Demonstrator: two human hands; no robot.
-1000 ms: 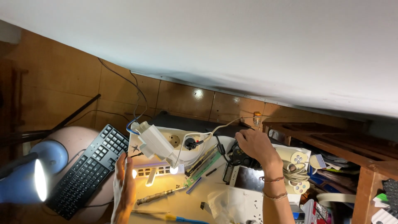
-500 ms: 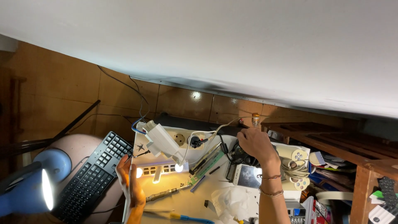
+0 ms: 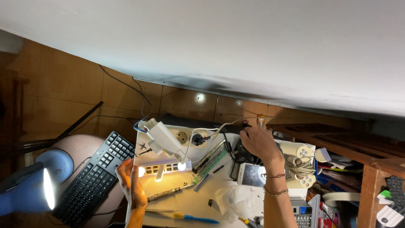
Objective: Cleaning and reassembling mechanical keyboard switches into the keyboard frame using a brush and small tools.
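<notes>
My left hand [image 3: 131, 182] grips the left edge of a white work board [image 3: 181, 202], just beside a lit light bar [image 3: 165, 168]. My right hand [image 3: 258, 143] reaches over the far part of the board, back toward me, with its fingers down in a tangle of black cables [image 3: 236, 154]. The fingertips are hidden, so whether they hold anything is unclear. A small glass vial [image 3: 261, 121] stands just beyond that hand. A phone [image 3: 252, 174] lies face up below the right wrist.
A white adapter block [image 3: 162, 136] and socket [image 3: 182, 137] sit at the board's far left. A black keyboard [image 3: 99, 177] and a lit blue desk lamp [image 3: 31, 192] are on the left. A pale game controller [image 3: 300, 157], a blue-yellow screwdriver [image 3: 192, 218] and crumpled plastic [image 3: 234, 200] lie around.
My right hand has edged a little farther into the black cables. My left hand has shifted slightly up along the board's edge. The view has tilted a bit.
</notes>
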